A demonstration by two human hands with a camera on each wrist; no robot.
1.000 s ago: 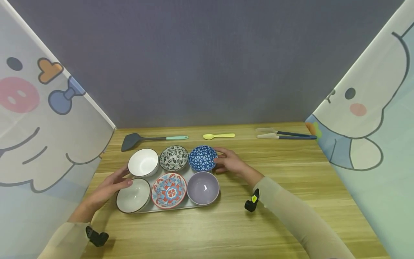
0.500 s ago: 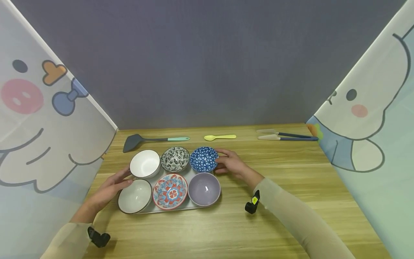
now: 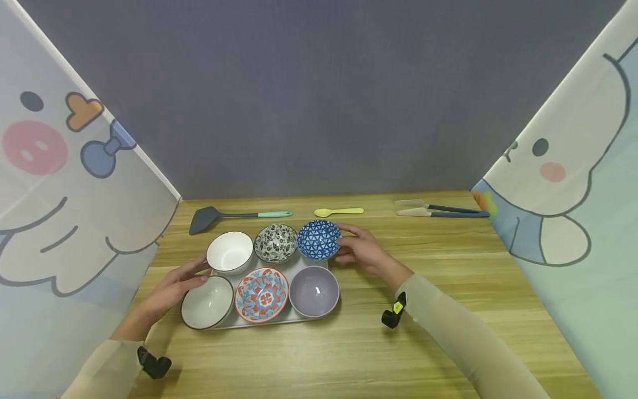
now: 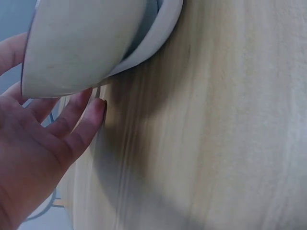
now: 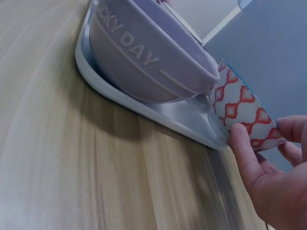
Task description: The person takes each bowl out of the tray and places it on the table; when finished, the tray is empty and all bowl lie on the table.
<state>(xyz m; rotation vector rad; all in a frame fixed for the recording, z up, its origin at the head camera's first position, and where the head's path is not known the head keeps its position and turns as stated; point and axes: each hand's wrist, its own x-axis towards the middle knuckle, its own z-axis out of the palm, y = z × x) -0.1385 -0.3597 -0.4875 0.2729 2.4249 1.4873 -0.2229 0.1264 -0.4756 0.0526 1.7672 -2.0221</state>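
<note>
In the head view, my right hand (image 3: 364,249) holds the right side of a blue-and-white patterned bowl (image 3: 319,240). In the right wrist view its thumb and fingers lie around this bowl's red-patterned outer wall (image 5: 240,103). My left hand (image 3: 174,288) reaches between two white dark-rimmed bowls, its fingers at the left side of the rear white bowl (image 3: 230,252) and its thumb over the edge of the front white bowl (image 3: 206,303). A black-and-white floral bowl (image 3: 276,244) sits between the rear white and blue bowls. The left fingertips are partly hidden.
A pale tray (image 3: 294,316) lies under the bowls. Its front row also has a red-and-blue patterned bowl (image 3: 262,295) and a purple bowl (image 3: 314,292). Behind lie a spatula (image 3: 204,220), a yellow spoon (image 3: 339,211) and tongs (image 3: 443,213) on the wooden table (image 3: 448,266).
The rear white, floral and blue bowls have shifted right together, the blue one also slightly away from the front row. My right hand has moved right with it. The front bowls stay put.
</note>
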